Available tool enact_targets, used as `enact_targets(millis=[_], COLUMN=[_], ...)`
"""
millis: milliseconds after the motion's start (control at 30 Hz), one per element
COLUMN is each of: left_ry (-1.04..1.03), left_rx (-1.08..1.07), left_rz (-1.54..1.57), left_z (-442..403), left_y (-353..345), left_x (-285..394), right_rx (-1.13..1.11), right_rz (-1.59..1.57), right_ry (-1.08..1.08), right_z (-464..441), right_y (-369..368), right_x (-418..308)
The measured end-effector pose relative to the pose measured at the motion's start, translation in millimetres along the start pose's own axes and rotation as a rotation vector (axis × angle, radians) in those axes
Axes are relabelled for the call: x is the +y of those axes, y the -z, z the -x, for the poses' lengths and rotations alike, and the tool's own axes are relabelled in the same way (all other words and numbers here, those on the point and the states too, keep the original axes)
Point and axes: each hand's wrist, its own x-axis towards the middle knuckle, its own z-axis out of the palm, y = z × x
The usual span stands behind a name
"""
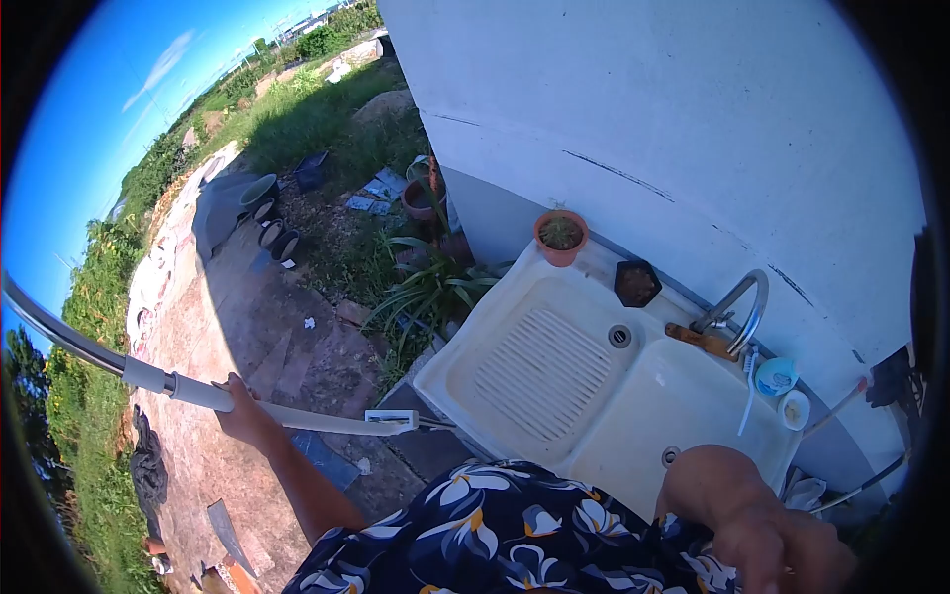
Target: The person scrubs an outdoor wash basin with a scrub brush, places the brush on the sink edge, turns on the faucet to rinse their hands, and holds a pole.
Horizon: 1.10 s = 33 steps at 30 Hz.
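On the left, my left hand (247, 411) is closed around a long white-and-chrome pole (312, 420). Its bare metal end curves off to the left edge through the lens. At the other end is a white rectangular bracket (393, 418) with thin metal rods, close to the sink's near corner. My right hand (787, 540) is in front of my flowered shirt at the lower right. Its fingers are partly cut off by the lower edge, so their grip is unclear. Beyond it stands the cream sink (584, 436) with a ribbed washboard basin.
A potted plant (560, 238), a dark pot (636, 284), a brown bottle (701, 341), a chrome tap (749, 307), a white brush (747, 396) and a blue cup (776, 375) line the sink's back. Behind is a white wall (653, 119); paving (198, 346) and plants lie left.
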Motion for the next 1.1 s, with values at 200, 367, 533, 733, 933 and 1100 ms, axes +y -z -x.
enact_targets(millis=[200, 367, 533, 733, 933, 1100], left_ry=[0.017, 0.046, 0.014, -0.012, 0.015, 0.02], left_rx=[0.007, -0.009, 0.014, 0.041, -0.014, -0.052], left_rz=[0.001, 0.03, -0.024, -0.069, -0.131, -0.141], left_z=[-3.4, -2.5, -7.9, -11.0, -14.6, -41.8], left_y=[-4.5, -6.8, -5.3, 3.5, 13.1, 31.2], left_x=[-9.6, -12.2, -17.5, -11.8, -20.7, -57.5], right_rx=[-0.171, -0.621, -0.67, 0.188, 0.364, 0.31], right_rz=[-0.227, -0.371, -0.356, 0.445, -0.476, -0.949], right_ry=[0.124, 0.249, -0.281, -0.563, -0.202, -0.251], right_z=[19.3, 1.1, 49.8, 34.5, -16.9, -22.7], right_y=[25.5, 34.5, 42.2, 14.6, -63.3, -81.7], right_x=[-41.7, -18.3, 13.8, 46.8, 87.2, 100.0])
